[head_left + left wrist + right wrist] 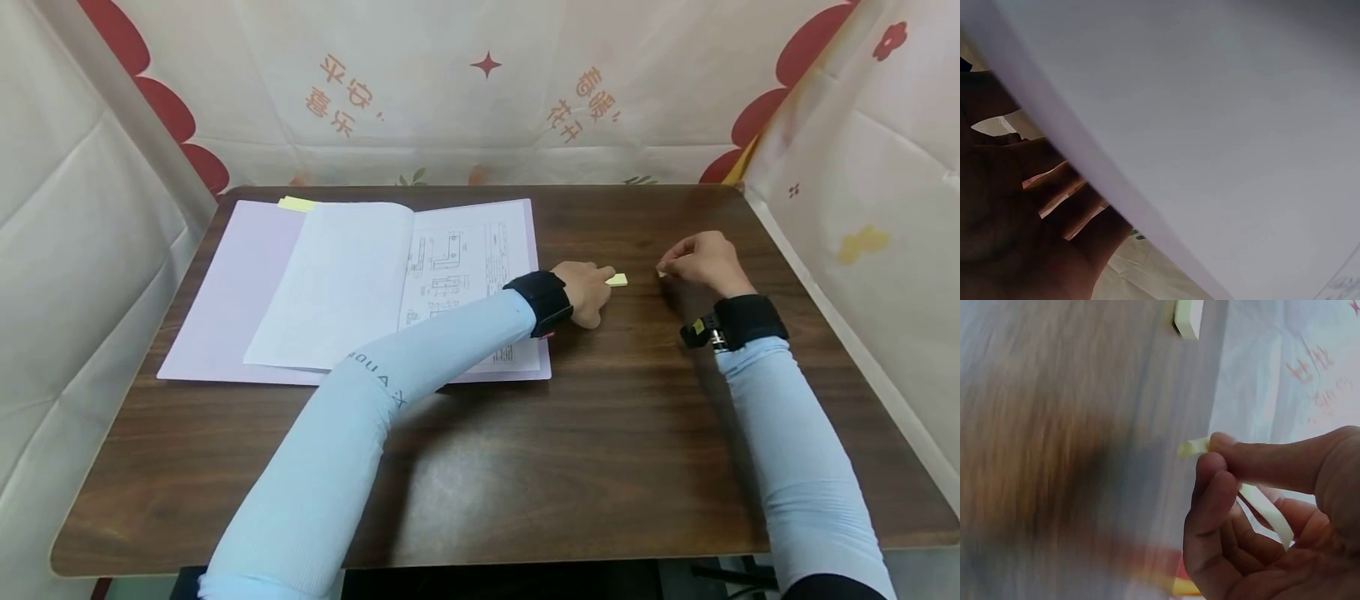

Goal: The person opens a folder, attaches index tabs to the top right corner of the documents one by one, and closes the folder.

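Note:
My right hand (708, 262) is over the right part of the table, pinching a thin pale yellow sticky note (1194, 447) between thumb and fingertips. One end of the note sticks out past the fingertips in the right wrist view, and a longer curled part hangs behind them. A small pad of yellow sticky notes (617, 280) lies on the wood, with a fingertip of my left hand (585, 290) at its left end. In the left wrist view that hand's fingers (1094, 234) are extended, partly behind an edge of the booklet (1166, 131).
An open booklet with a lilac cover (217, 308) lies on the left of the brown table (600, 467), under the left forearm. A technical drawing (450, 258) shows on its right page. A yellow tab (297, 203) protrudes at its top. Pale curtains (480, 108) surround the table.

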A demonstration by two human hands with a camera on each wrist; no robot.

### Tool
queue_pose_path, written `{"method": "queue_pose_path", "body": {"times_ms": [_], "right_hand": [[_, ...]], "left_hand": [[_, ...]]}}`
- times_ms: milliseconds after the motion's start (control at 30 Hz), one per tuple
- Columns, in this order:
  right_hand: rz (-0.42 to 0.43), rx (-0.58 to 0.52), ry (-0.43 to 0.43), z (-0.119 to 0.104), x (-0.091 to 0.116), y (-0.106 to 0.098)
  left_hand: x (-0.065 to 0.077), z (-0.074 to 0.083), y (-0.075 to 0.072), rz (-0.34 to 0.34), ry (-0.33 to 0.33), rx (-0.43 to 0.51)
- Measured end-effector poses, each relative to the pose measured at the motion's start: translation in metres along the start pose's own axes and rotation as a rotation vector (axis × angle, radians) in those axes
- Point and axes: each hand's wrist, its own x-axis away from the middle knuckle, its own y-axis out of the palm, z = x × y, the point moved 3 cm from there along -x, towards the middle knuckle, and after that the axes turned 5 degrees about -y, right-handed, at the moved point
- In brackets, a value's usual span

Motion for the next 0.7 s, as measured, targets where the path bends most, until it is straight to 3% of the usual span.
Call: {"method": "queue_pose_path", "body": {"times_ms": [233, 500, 700], "right_hand": [[0.052, 0.011, -0.008, 0.014, 0.010, -0.013], [0.084, -0.011, -0.026, 0.008, 0.011, -0.010], [0.101, -0.029, -0.039, 0.000, 0.010, -0.009]], "left_hand": [[0.002, -0.002, -0.005, -0.004, 0.009, 0.060], [0.004, 0.002, -0.011, 0.009, 0.004, 0.083], [0.024, 0.002, -0.027, 0.108, 0.051, 0.113]]}}
